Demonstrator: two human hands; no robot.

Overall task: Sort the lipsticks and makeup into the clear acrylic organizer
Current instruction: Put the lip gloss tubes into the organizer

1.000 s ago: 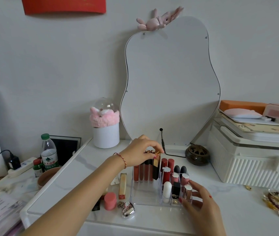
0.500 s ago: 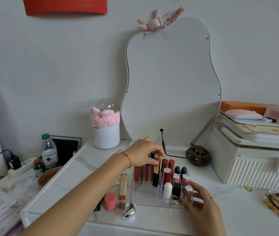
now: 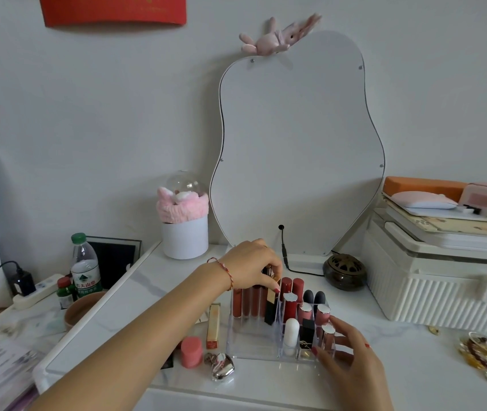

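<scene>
The clear acrylic organizer [image 3: 251,345] stands on the white dressing table, with several lipsticks upright in its cells. My left hand [image 3: 254,266] reaches over its back left section, fingers closed on the top of a black and gold lipstick [image 3: 271,307] that stands tilted among dark red tubes [image 3: 245,302]. At the organizer's front right corner, my right hand [image 3: 352,360] rests with its fingers spread against the wall. Left of the organizer lie a gold tube [image 3: 213,326], a pink jar [image 3: 191,351] and a silver heart-shaped piece [image 3: 221,367].
A curvy mirror [image 3: 298,149] leans on the wall behind. A white ribbed box [image 3: 441,295] with stacked items stands at the right, a dark round burner [image 3: 344,271] beside it. A white pot [image 3: 184,238], a water bottle [image 3: 85,265] and a power strip sit left. Beads [image 3: 485,355] lie far right.
My left hand has lowered the black and gold lipstick into the organizer's back left section. My right hand has stayed at the front right corner.
</scene>
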